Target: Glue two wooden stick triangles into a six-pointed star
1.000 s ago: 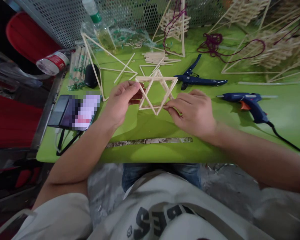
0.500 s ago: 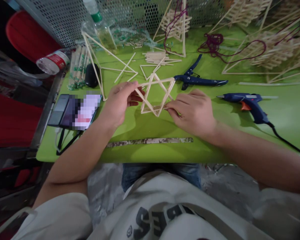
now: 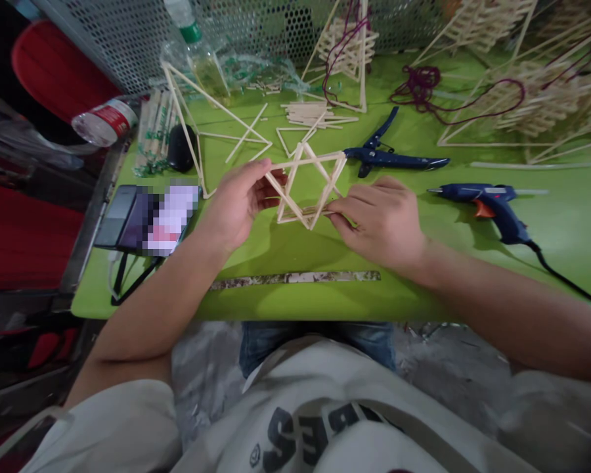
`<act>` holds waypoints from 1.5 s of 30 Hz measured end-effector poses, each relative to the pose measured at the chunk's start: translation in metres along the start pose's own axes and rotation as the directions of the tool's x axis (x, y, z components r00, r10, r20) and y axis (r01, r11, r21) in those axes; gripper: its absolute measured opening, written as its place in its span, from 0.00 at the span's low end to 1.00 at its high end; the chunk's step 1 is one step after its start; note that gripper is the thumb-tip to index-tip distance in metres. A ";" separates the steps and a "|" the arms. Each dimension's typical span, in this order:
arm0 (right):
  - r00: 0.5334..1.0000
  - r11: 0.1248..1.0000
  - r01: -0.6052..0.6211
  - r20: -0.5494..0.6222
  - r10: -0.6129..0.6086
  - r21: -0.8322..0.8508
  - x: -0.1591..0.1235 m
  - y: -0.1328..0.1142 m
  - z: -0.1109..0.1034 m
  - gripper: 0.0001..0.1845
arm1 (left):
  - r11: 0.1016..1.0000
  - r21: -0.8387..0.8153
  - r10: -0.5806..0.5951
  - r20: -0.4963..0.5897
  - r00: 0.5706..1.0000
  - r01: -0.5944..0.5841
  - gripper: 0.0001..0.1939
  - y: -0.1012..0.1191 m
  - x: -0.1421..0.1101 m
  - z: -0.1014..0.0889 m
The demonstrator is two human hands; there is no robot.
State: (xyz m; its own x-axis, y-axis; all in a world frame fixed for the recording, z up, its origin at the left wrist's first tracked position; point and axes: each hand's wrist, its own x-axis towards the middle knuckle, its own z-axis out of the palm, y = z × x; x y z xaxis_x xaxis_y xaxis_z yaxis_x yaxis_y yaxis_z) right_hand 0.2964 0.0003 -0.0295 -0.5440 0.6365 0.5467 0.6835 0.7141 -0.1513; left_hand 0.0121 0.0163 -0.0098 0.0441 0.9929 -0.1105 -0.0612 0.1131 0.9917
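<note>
A six-pointed star frame of thin wooden sticks (image 3: 286,190) is held between my two hands above the green table. My left hand (image 3: 236,200) pinches its upper left corner between thumb and fingers. On the other side, my right hand (image 3: 381,220) is closed on the frame's lower right corner, its fingertips pressed together there. Just behind the star lie blue cutting pliers (image 3: 374,156), handles apart. To the right of my right hand rests a blue hot glue gun (image 3: 492,203) with an orange trigger.
Loose sticks (image 3: 310,115) lie behind the star, near a larger stick frame (image 3: 177,108). A phone (image 3: 172,220), black mouse (image 3: 181,148) and bottles (image 3: 204,59) stand left. Purple string (image 3: 421,85) and stick structures (image 3: 532,92) fill the back right. A patterned strip (image 3: 295,278) lies in front.
Almost nothing differs. The left hand and the star's upper edge have shifted very slightly; both hands keep their grip on the frame.
</note>
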 end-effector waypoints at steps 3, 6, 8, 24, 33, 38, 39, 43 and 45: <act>1.000 0.999 -0.009 -0.028 0.011 0.049 0.001 -0.001 0.000 0.17 | 1.000 -0.008 -0.014 0.010 1.000 0.014 0.28 0.001 -0.001 0.003; 0.998 0.996 -0.037 -0.048 0.041 0.082 0.001 -0.003 0.000 0.15 | 0.999 -0.029 -0.028 0.032 0.999 0.029 0.29 0.002 -0.001 0.005; 0.997 0.994 -0.054 -0.047 0.059 0.099 0.001 -0.003 -0.001 0.15 | 0.998 -0.060 -0.027 0.051 0.998 0.030 0.27 0.002 -0.001 0.006; 0.990 0.979 0.025 -0.143 0.004 0.203 0.005 0.005 -0.003 0.10 | 0.991 -0.059 -0.109 0.157 0.981 0.120 0.26 0.012 -0.008 0.007; 0.908 0.589 -0.330 0.076 0.413 0.738 0.011 0.027 0.005 0.26 | 0.988 0.009 -0.155 0.187 0.970 0.156 0.17 0.017 -0.010 0.009; 0.859 0.383 -0.494 0.372 0.352 0.780 0.014 0.026 0.012 0.22 | 0.982 0.047 -0.191 0.268 0.944 0.185 0.18 0.016 -0.012 0.010; 0.851 0.375 -0.507 0.383 0.360 0.776 0.015 0.024 0.010 0.20 | 0.982 0.048 -0.189 0.265 0.945 0.183 0.19 0.016 -0.012 0.010; 0.815 0.353 -0.543 0.375 0.443 0.762 0.018 0.020 0.006 0.14 | 0.988 0.037 -0.155 0.208 0.966 0.150 0.21 0.012 -0.008 0.009; 0.802 0.342 -0.549 0.366 0.471 0.763 0.018 0.023 0.007 0.13 | 0.991 0.068 -0.128 0.179 0.975 0.118 0.19 0.009 -0.005 0.007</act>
State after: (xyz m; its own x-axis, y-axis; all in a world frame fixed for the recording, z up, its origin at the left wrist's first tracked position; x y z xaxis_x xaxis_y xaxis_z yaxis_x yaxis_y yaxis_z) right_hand 0.2989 0.0301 -0.0289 -0.2928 0.9539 0.0657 0.1608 0.1169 -0.9800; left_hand 0.0180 0.0126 0.0001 0.2292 0.9475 -0.2231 0.0121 0.2264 0.9740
